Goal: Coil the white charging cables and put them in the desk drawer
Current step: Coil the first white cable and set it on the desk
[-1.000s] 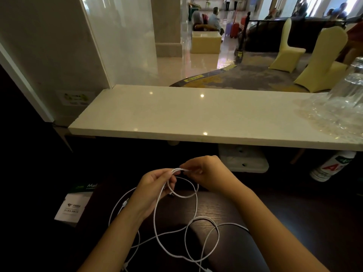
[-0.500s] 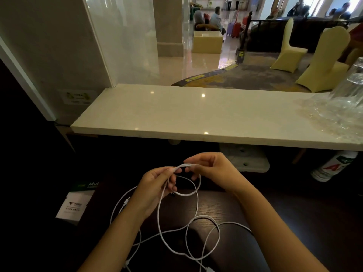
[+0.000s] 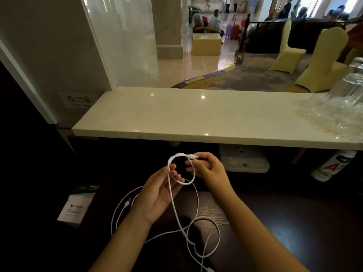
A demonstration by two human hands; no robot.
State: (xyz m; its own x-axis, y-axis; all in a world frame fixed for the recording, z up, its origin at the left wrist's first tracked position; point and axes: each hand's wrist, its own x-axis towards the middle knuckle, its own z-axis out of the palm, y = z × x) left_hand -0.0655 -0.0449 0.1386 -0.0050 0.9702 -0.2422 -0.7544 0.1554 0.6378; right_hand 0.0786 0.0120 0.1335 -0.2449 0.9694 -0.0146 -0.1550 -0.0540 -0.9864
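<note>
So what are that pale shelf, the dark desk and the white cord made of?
The shelf looks like polished stone, marble or a lookalike: pale, glossy, mirroring ceiling lights. The desk seems dark wood or veneer, since fine grain lines show. The cord looks like soft plastic or rubber, possibly braided; it bends into loose loops between the left hand and right hand.

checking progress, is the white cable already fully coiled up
No, the right hand pinches one small loop while most of the white cable sprawls loose on the dark desk.
</note>
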